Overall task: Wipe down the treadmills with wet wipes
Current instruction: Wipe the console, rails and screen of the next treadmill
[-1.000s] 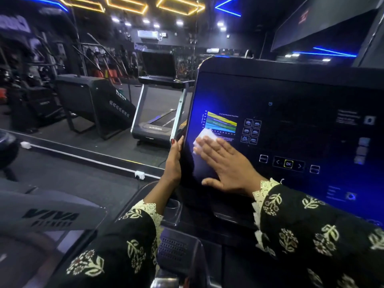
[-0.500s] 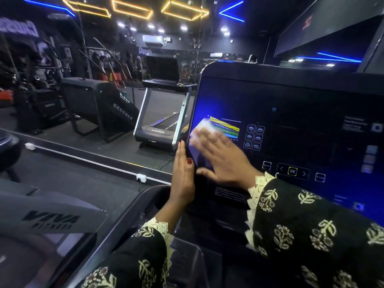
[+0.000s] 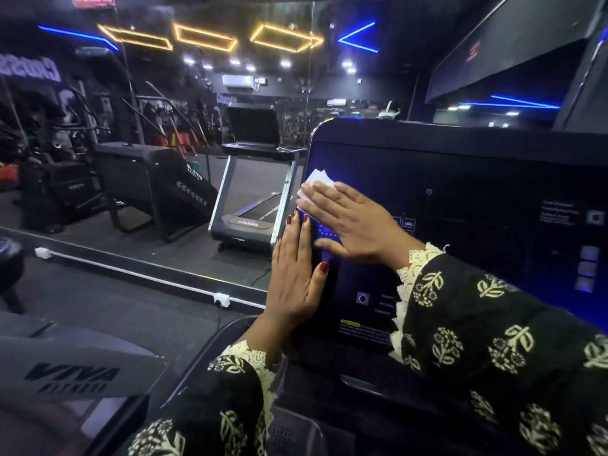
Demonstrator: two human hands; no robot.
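A large black treadmill console screen [image 3: 467, 205] fills the right half of the head view, dimly lit with blue icons. My right hand [image 3: 352, 222] lies flat on the screen's upper left area and presses a white wet wipe [image 3: 316, 181] under its fingertips. The wipe sticks out past the fingers near the screen's left edge. My left hand [image 3: 296, 274] grips that left edge just below, fingers straight up behind it and thumb on the glass. Both sleeves are black with cream flowers and lace cuffs.
A wall mirror ahead reflects a treadmill [image 3: 253, 199] and a stair machine [image 3: 154, 182]. A white cable strip with a socket [image 3: 221, 299] runs along the floor at the mirror's base. A grey cover marked VIVA [image 3: 72, 373] is at lower left. A cup-holder tray [image 3: 289, 432] sits below the console.
My right hand has slid the wipe upward along the screen's left side. My left hand has shifted up the screen's left edge. The view has tilted upward.
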